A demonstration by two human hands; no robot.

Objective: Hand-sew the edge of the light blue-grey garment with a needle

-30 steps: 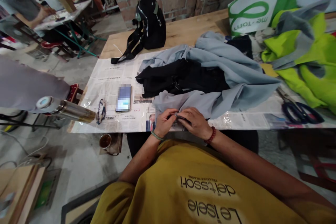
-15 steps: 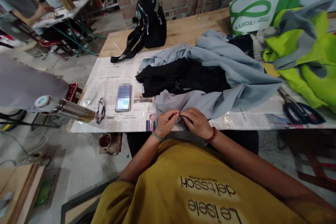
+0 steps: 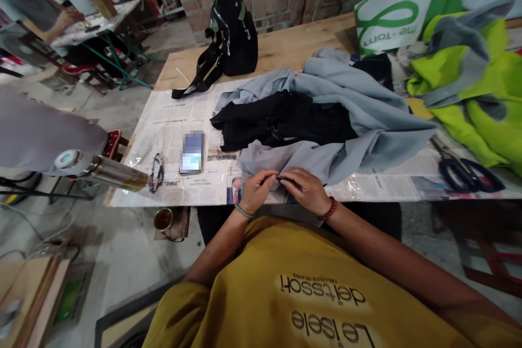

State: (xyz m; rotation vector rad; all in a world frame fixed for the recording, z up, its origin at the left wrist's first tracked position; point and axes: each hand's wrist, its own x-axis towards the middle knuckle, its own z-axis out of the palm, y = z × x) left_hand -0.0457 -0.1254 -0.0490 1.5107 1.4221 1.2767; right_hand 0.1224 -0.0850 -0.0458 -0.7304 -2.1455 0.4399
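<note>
My left hand point(image 3: 258, 189), with a green bracelet at the wrist, is closed in a pinch at the table's front edge. Fingertip to fingertip with it is my right hand point(image 3: 305, 190), also pinching, a red bead bracelet on its wrist. Between the fingertips there is something small and dark, too small to name. Grey cloth point(image 3: 281, 156) lies just beyond the fingers, spread across the newspaper. On top of that cloth rests a crumpled black garment point(image 3: 248, 119). Large scissors point(image 3: 465, 171) with dark handles lie to the right.
A phone point(image 3: 191, 151), eyeglasses point(image 3: 155, 173) and a steel flask point(image 3: 108, 169) are on the left. Behind stand a black backpack point(image 3: 240, 38) and a green-white bag point(image 3: 391, 16). Yellow-green clothing point(image 3: 485, 103) heaps at right. A cup point(image 3: 163, 219) sits below the edge; people sit far left.
Both hands stay pinched together in nearly the same spot, with only slight finger movement. The cloth and the other things on the table have not moved.
</note>
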